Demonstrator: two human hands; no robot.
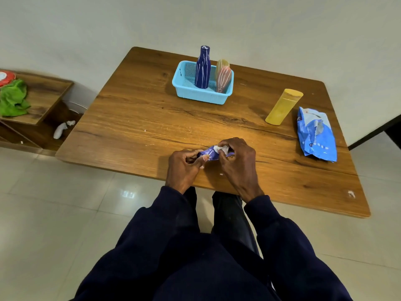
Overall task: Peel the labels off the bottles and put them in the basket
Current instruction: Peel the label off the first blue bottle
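Note:
Both hands work a crumpled blue-and-white label (210, 153) just above the table's near edge. My left hand (184, 165) pinches its left end, and my right hand (237, 158) grips its right end. A light blue basket (201, 95) stands at the far middle of the wooden table (138, 118). Inside it a dark blue bottle (203, 67) stands upright, with a pink bottle (223, 79) and a yellowish bottle (221, 64) beside it. A yellow bottle (283, 106) stands alone to the right of the basket.
A crumpled blue and white plastic bag (315, 133) lies near the table's right edge. A low wooden shelf (41, 101) at the left holds a green cloth (13, 98). A white object (61, 129) lies below it. Tiled floor surrounds the table.

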